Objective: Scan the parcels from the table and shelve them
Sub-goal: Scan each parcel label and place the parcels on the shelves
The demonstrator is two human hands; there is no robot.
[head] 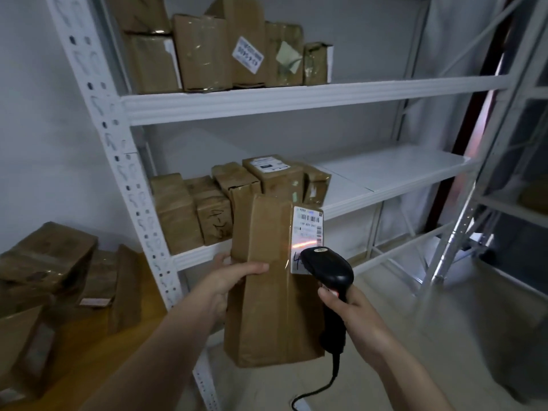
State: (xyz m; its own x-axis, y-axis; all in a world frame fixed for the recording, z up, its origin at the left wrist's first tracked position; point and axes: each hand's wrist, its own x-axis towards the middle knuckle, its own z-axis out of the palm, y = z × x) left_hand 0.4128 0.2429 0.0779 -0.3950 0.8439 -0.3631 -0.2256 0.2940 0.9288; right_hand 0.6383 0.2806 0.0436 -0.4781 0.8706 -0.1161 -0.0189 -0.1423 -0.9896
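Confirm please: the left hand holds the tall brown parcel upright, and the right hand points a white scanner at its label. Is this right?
Not quite. The scanner is black, not white, as the head view shows. The rest stands: the left hand holds the tall brown parcel upright, and the right hand points the scanner at its label, where a reddish scan line falls.

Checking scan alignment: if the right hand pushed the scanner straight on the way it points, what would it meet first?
Most likely the white label on the held parcel; the right hand aims the scanner there, though depth is unclear.
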